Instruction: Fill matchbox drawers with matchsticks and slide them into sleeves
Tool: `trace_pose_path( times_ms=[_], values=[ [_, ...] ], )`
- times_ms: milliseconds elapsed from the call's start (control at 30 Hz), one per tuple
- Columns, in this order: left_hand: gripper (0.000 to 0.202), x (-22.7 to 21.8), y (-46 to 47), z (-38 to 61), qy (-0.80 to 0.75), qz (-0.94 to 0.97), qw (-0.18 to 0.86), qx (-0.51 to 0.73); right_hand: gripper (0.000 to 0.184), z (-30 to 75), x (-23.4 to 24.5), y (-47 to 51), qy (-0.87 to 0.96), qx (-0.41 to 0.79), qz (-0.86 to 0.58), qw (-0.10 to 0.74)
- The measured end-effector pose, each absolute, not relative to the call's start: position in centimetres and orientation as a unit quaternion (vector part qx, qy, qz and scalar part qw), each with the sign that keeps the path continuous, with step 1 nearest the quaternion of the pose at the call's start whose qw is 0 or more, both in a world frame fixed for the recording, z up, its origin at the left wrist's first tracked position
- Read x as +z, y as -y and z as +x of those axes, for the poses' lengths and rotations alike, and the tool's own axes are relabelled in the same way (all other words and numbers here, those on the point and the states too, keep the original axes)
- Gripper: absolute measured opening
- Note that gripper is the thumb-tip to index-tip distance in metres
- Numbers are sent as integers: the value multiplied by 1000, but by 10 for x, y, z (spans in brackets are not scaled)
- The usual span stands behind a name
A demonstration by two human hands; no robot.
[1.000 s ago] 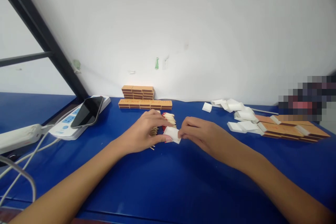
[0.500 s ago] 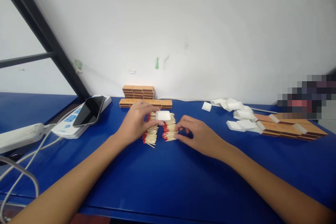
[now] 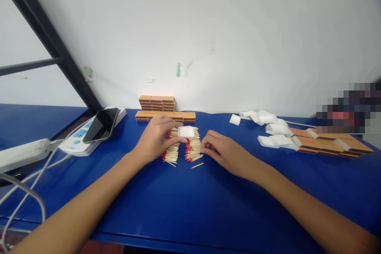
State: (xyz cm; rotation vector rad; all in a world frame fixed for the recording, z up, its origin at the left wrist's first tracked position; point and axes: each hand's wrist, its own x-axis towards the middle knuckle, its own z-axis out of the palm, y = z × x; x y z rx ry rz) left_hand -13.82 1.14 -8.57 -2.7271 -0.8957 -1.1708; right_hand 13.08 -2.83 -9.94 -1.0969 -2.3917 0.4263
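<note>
An empty white matchbox tray [image 3: 186, 131] is pinched at its left side between the thumb and fingers of my left hand [image 3: 154, 137]. It sits over two heaps of red-tipped matches. The left heap of matches [image 3: 172, 153] lies beside and partly below my left fingertips. At the pale ends of the right heap of matches [image 3: 193, 149], my right hand [image 3: 222, 149] has its thumb and fingers pressed together; whatever is between them is hidden. A single loose match [image 3: 197, 165] lies on the blue table just in front of that heap.
Orange matchboxes [image 3: 157, 103] stand stacked by the wall. White trays [image 3: 275, 127] and orange matchbox sleeves [image 3: 321, 145] are piled at right. On the left, a phone [image 3: 101, 125] rests on a power strip [image 3: 77, 149], with cables [image 3: 31, 188] trailing over the blue table [image 3: 178, 206].
My right fingers have closed together beside the right heap and shifted slightly right. One match now lies apart in front of that heap. My left hand still holds the tray in place.
</note>
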Motion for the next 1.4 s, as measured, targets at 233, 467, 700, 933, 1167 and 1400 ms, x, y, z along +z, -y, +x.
trace_pose_path(
  times_ms=[233,467,700,933,1167,1400],
  values=[
    [47,-89,-13,-138,274,-886,15,-373,14,136,-83,35,866,166,-411,231],
    [52,-90,-13,-138,279,-885,16,-371,13,130,-82,51,886,234,-378,129],
    [42,-92,-13,-137,282,-884,6,-372,4,125,-85,51,881,216,-403,122],
    [48,-92,-15,-139,271,-886,11,-376,17,128,-78,51,878,241,-402,99],
    [51,-92,-8,-128,238,-890,14,-390,15,139,-72,42,835,133,-454,280],
    [47,-91,6,-113,202,-893,-10,-402,12,124,-84,44,850,57,-451,266]
  ],
)
